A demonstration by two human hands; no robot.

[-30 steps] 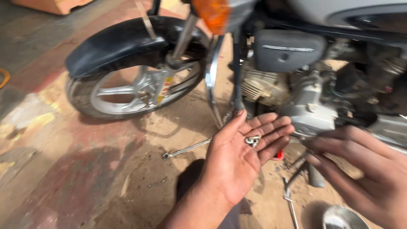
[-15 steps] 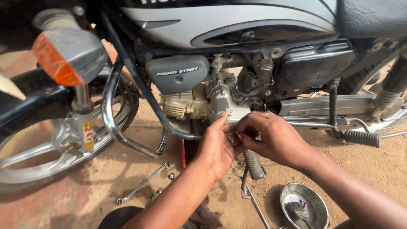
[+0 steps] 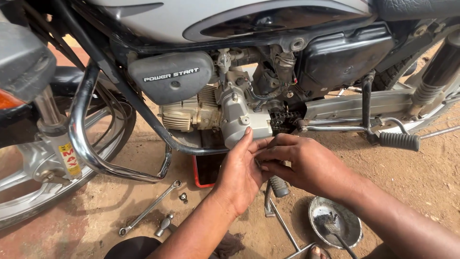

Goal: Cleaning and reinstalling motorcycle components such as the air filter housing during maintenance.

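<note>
silver engine case of the motorcycle sits just above your hands. your left hand is held open and flat, fingertips touching the case's lower edge. your right hand curls its fingers against the left palm; whether it pinches anything cannot be told. below, on sandy dirt ground, lie a long wrench, a small nut and a round metal bowl.

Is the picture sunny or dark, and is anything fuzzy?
Head view: bright sun on the sandy ground, glare on the chrome crash guard and silver tank; deep shadow under the engine; left hand and right hand sharp; the indicator lamp at the left edge is blurred.
</note>
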